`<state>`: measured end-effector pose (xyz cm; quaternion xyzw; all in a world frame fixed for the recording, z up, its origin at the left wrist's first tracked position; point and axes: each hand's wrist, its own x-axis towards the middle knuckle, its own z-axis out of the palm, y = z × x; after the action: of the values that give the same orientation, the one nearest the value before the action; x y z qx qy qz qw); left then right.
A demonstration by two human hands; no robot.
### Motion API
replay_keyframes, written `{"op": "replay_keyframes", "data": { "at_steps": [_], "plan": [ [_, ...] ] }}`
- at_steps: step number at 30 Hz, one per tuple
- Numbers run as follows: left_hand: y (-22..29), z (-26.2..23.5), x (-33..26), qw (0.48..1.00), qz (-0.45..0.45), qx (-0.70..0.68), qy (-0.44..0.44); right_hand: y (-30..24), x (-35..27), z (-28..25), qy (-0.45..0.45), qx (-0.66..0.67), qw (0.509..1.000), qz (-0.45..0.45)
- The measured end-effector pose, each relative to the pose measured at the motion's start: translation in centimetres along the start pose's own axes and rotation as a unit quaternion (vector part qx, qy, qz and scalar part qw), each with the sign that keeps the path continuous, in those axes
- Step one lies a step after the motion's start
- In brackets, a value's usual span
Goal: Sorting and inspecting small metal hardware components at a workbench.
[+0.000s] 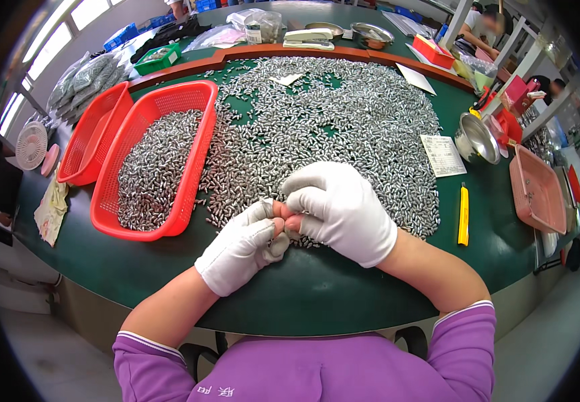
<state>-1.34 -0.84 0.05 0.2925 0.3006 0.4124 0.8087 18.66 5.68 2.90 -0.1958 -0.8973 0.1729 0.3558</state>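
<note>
Over the green table (263, 308), many metal pieces (384, 134) seem left, those in the red basket (144, 235) perhaps done; my left hand (240, 251) and right hand (340, 208) meet, whatever they grip hidden.

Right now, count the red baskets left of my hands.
2: the nearer basket, holding metal parts, and the outer basket, to its left. More may be hidden underneath.

Loose parts (384, 154) on table (330, 295) | basket (195, 167) left of them | tool (464, 214) right, bowl (480, 138) behind tool
</note>
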Motion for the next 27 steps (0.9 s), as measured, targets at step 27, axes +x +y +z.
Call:
{"op": "replay_keyframes", "data": {
  "at_steps": [27],
  "plan": [
    [0.0,-0.9,0.2,1.0,0.001,0.009,0.003,2.6,-1.3,1.5,-0.048,-0.169,0.98,0.09]
  ]
}}
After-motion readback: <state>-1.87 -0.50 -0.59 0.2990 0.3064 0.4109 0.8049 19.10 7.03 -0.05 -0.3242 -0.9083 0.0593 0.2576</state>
